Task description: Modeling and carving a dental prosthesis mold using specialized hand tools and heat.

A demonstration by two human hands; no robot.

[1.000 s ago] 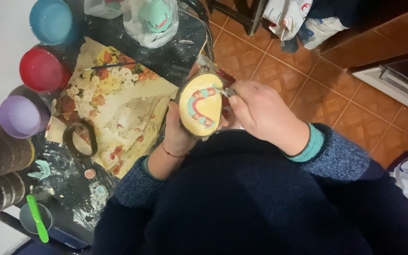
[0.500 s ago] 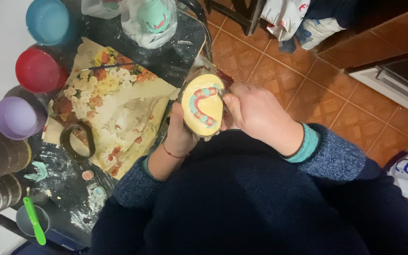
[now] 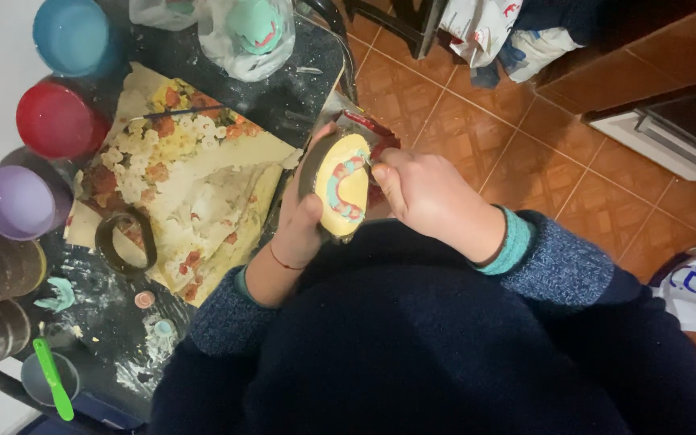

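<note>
Head view: left hand (image 3: 304, 229) grips a round yellow disc (image 3: 341, 187) with pink and teal decoration, upright against its palm, just off the table's (image 3: 292, 93) edge. Right hand (image 3: 428, 197) is closed around a thin tool whose tip touches the disc's right rim.
</note>
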